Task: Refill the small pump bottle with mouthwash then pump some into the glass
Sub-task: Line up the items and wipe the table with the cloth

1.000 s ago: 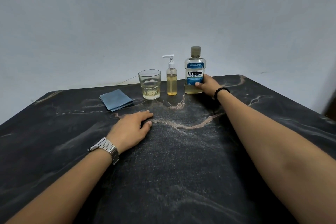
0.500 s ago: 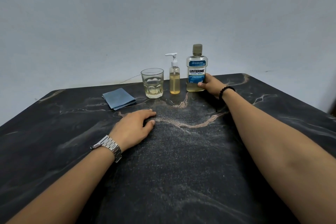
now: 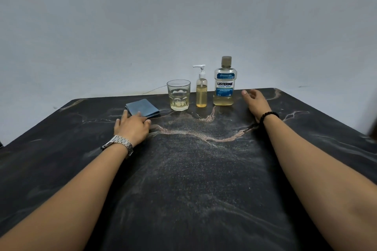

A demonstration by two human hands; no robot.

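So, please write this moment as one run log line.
left hand: open, touching folded blue cloth | right hand: open, beside clear Listerine mouthwash bottle, apart

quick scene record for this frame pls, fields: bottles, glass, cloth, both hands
mouthwash bottle: upright, capped, yellowish liquid low in it
pump bottle: upright, pump head on, over half full, between the glass and the mouthwash bottle
glass: upright, a little yellowish liquid at the bottom
cloth: blue, folded, left of the glass
left hand: fingers on the cloth's near edge
right hand: open, just right of the mouthwash bottle, holding nothing
table: dark marble
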